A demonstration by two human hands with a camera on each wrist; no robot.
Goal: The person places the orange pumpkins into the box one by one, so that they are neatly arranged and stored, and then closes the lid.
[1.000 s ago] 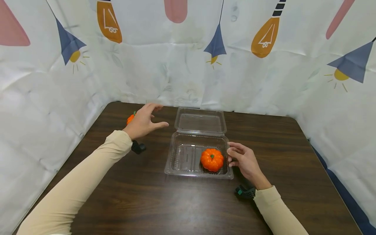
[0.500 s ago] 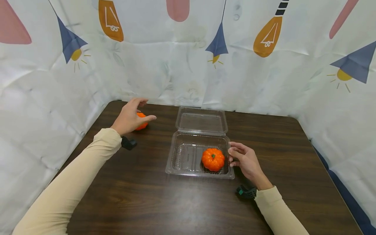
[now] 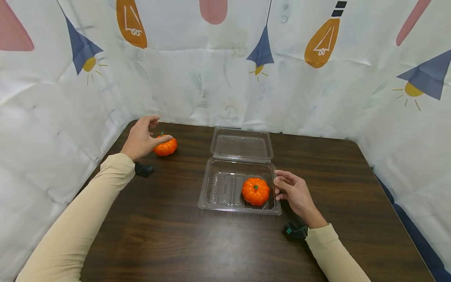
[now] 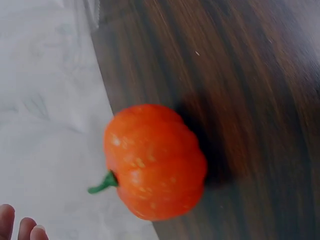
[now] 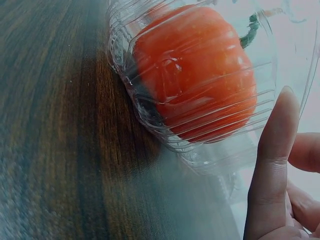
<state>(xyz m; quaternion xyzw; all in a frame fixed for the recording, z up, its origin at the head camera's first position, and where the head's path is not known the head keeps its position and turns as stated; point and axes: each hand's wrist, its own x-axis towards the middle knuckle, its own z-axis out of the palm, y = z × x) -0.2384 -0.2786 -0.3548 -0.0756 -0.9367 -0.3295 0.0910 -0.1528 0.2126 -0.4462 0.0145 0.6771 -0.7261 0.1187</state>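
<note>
A clear plastic clamshell container lies on the dark wooden table with its lid folded back. One small orange pumpkin sits in the right half of its base, stem up. My right hand pinches the container's right rim; the right wrist view shows the thumb against the clear wall. Towards the back left stands a second orange pumpkin with a green stem. My left hand hovers beside it, fingers spread from the thumb, which overlaps the pumpkin in the head view.
A white cloth wall printed with lamps and bulbs surrounds the table at the back and sides. Dark devices are strapped to the left wrist and right wrist.
My left hand has moved left, from between the container and the second pumpkin to that pumpkin's left side, uncovering most of it. My right hand has stayed at the container's rim.
</note>
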